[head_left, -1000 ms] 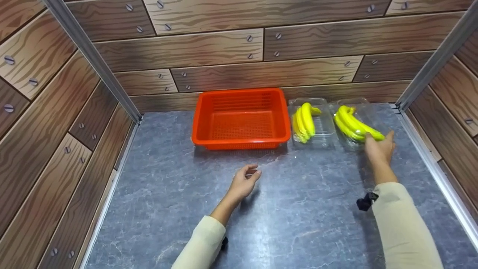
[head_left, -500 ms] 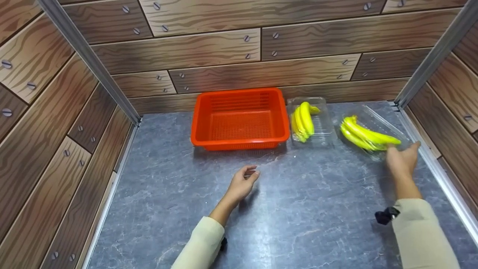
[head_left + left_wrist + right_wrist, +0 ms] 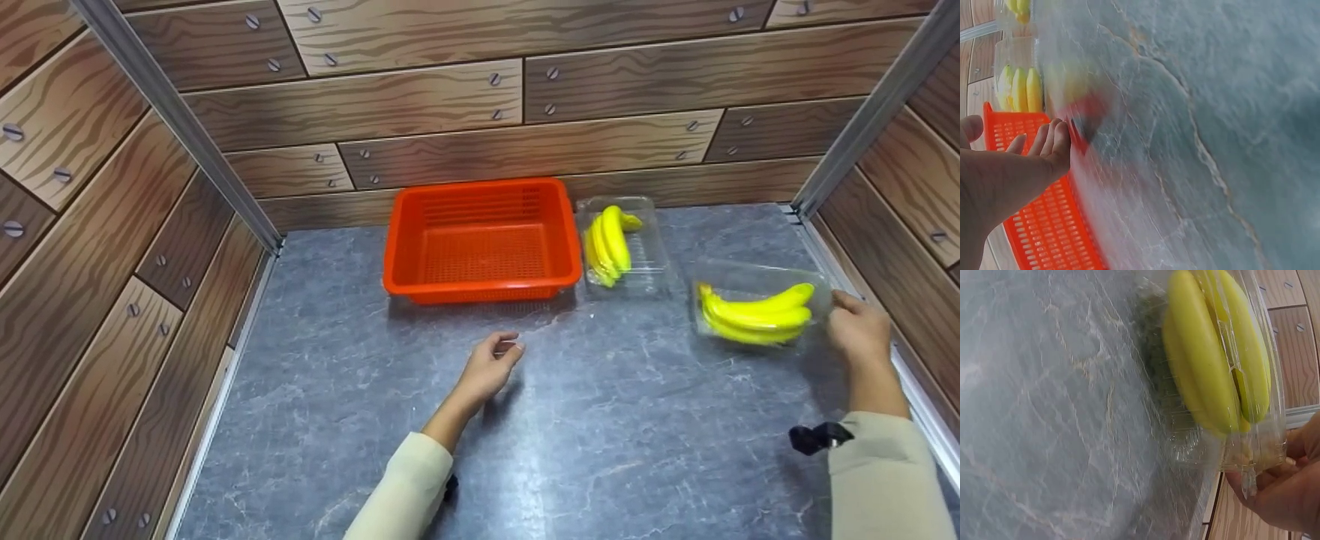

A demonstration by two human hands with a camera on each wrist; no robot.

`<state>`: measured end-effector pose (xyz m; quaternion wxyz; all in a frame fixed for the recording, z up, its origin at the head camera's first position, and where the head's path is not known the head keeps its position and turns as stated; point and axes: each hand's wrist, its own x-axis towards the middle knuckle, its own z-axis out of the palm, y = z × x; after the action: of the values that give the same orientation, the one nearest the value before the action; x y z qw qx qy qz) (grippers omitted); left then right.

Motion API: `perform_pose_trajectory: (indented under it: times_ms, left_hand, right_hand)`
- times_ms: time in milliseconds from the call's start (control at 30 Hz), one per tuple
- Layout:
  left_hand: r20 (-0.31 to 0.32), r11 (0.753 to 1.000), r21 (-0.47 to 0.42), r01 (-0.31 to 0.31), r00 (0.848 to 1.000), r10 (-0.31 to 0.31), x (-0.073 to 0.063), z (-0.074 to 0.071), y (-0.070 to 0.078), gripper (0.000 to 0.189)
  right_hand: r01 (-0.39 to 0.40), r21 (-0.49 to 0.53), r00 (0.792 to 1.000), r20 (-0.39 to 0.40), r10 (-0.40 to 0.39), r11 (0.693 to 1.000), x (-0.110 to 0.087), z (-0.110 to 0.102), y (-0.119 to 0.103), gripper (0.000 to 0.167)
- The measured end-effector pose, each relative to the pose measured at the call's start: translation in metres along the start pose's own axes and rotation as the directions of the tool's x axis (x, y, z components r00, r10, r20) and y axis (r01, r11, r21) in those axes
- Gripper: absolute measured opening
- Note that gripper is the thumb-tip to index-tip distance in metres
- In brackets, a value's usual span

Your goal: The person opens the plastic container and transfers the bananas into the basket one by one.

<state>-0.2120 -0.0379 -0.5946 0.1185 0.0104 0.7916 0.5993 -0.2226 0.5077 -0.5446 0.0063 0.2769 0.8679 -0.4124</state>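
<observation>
My right hand (image 3: 862, 330) grips the right end of a clear plastic box (image 3: 757, 274) with a bunch of yellow bananas (image 3: 757, 315) inside. Close up in the right wrist view, the thumb and fingers (image 3: 1275, 489) pinch the box's end wall below the bananas (image 3: 1202, 354). My left hand (image 3: 489, 367) hovers over the table in front of the red basket (image 3: 484, 289), fingers loosely bent with nothing in them. A second clear box (image 3: 651, 259) holding another banana bunch (image 3: 611, 244) stands against the basket's right side.
The grey marbled table (image 3: 600, 450) is enclosed by wood-patterned walls (image 3: 420, 150) at the back and sides. Metal rails (image 3: 919, 390) run along its left and right edges. The red basket stands against the back wall.
My right hand has drawn its box of bananas from beside the other box toward the right and nearer, turning it sideways. My left hand has stayed put.
</observation>
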Motion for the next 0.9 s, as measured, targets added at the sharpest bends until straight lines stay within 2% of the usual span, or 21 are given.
perform_pose_trajectory:
  times_ms: [100,200,333,500,600,733,900]
  left_hand:
    - [0.011,1.000,-0.008,-0.009,1.000,0.009,0.001,0.003,0.002,0.044]
    - [0.028,1.000,-0.014,0.003,1.000,-0.003,0.002,0.009,0.004,0.045]
    - [0.055,0.999,-0.044,0.014,0.998,-0.011,0.002,0.025,0.009,0.043]
    - [0.130,0.994,-0.103,0.037,0.991,-0.023,0.003,0.065,0.022,0.041]
    - [0.170,0.997,-0.069,0.032,0.985,-0.020,0.003,0.094,0.031,0.044]
    - [0.216,0.997,-0.063,0.037,0.976,-0.023,0.001,0.131,0.041,0.059]
    - [0.272,0.991,-0.105,0.088,0.961,-0.056,-0.001,0.161,0.052,0.072]
  right_hand:
    - [0.026,0.002,1.000,0.015,-0.026,1.000,-0.003,-0.001,0.003,0.063]
    - [0.015,0.033,1.000,0.023,-0.015,0.999,-0.005,0.001,0.004,0.061]
    - [0.016,0.039,1.000,0.017,-0.016,0.999,-0.007,0.001,0.003,0.061]
    - [0.054,-0.017,0.999,0.008,-0.053,0.998,-0.006,0.001,0.003,0.060]
    - [0.071,-0.024,0.997,0.014,-0.071,0.997,-0.006,0.003,0.003,0.059]
    - [0.086,-0.017,0.996,0.020,-0.086,0.996,-0.010,0.007,0.004,0.058]
    - [0.116,-0.017,0.992,0.044,-0.116,0.993,-0.017,0.014,0.003,0.058]
